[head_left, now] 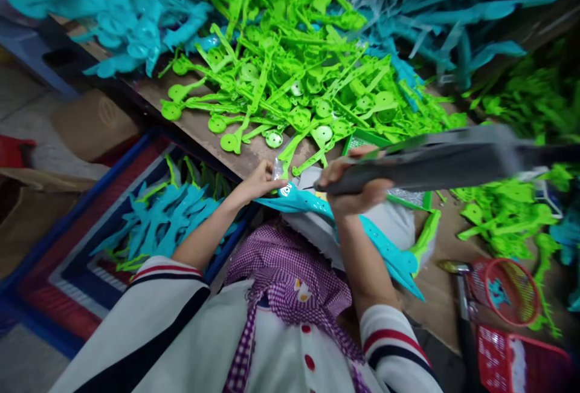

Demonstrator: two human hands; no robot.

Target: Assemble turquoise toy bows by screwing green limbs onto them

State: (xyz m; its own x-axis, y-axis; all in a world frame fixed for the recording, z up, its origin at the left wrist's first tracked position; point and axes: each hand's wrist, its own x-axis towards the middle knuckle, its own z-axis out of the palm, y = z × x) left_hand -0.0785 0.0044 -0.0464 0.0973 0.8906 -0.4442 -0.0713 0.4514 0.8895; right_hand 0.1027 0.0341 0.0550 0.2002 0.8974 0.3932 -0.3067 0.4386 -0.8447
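Observation:
My left hand (259, 182) pinches the round end of a long teal plastic blade-shaped part (385, 248) at the table's near edge, with a small clear piece at its fingertips. The part runs down to the right across a white bundle (399, 224) in front of me. My right hand (357, 184) is wrapped round the handle of a long dark grey tool (453, 160) that reaches out to the right, smeared by motion. A heap of bright green plastic parts (290, 72) lies just beyond both hands.
Teal parts are piled at the back left (131, 24) and back right (444, 18). A blue-rimmed crate (158, 224) of teal and green parts stands low on the left. Red baskets (507, 290) and a hammer (457, 278) sit at the right. More green parts (507, 211) lie at the right.

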